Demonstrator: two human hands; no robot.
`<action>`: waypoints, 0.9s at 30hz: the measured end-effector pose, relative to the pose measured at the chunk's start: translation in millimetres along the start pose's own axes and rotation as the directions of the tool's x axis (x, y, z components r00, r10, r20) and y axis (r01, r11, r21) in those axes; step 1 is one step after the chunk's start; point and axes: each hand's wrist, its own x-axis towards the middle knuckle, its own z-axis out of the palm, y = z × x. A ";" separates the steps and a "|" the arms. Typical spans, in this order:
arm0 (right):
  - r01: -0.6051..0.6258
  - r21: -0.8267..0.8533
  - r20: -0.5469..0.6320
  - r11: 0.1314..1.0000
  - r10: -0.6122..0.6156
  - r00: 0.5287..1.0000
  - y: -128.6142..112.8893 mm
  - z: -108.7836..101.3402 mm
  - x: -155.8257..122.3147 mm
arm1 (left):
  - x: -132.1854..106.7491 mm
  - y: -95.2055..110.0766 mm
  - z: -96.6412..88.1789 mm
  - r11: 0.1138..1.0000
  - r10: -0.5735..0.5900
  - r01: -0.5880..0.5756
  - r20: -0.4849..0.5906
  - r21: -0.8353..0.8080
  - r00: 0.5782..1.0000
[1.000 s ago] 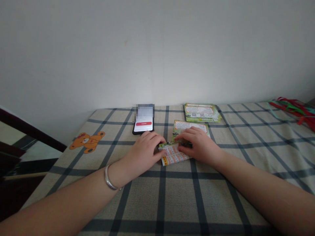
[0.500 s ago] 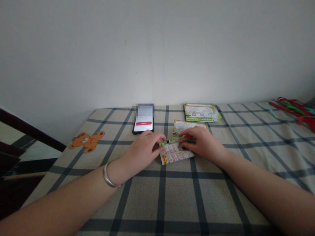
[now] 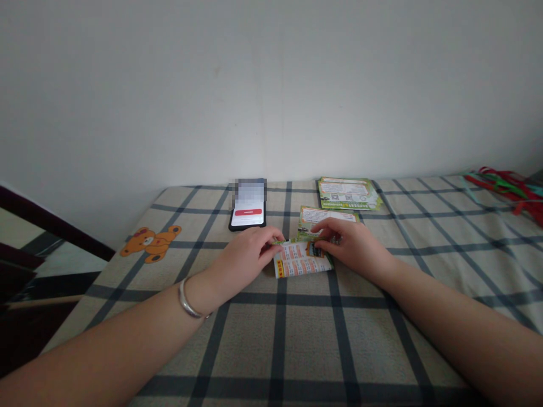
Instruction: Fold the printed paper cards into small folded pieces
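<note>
A small printed leaflet [image 3: 299,261], white with orange boxes and a green edge, is held just above the checked cloth [image 3: 297,339]. My left hand [image 3: 246,261] pinches its left upper edge and wears a silver bangle at the wrist. My right hand [image 3: 352,247] pinches its right upper edge. The leaflet's upper part is bent over along a fold. Right behind it lies a single green and orange leaflet [image 3: 324,216], partly hidden by my right hand.
A black phone [image 3: 248,210] with a lit screen lies behind my left hand. A stack of green leaflets [image 3: 348,194] sits near the wall. Red and green ribbons [image 3: 509,189] lie at the far right. A bear print [image 3: 149,243] marks the cloth's left side.
Both hands have lifted the leaflet's upper edge off the cloth and turned it over toward me, so the leaflet now stands more upright and folded.
</note>
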 end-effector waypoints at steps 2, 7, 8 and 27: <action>0.006 0.008 -0.004 1.000 -0.006 1.000 0.9 0.3 0.3 | 0.2 1.9 -1.2 1.000 -0.005 0.005 0.000 -0.008 1.000; 0.041 -0.001 -0.014 0.999 -0.041 0.999 4.7 1.2 1.0 | -1.5 3.7 -2.0 0.999 -0.026 0.026 -0.011 -0.021 1.000; 0.043 -0.006 -0.016 0.999 -0.043 0.999 5.2 1.4 1.1 | -1.9 3.4 -1.8 0.999 -0.031 0.030 -0.017 -0.025 0.999; 0.030 -0.088 -0.088 0.996 -0.038 0.995 2.6 -0.9 -0.7 | -2.3 -7.6 1.7 0.982 -0.021 0.001 -0.100 -0.188 0.995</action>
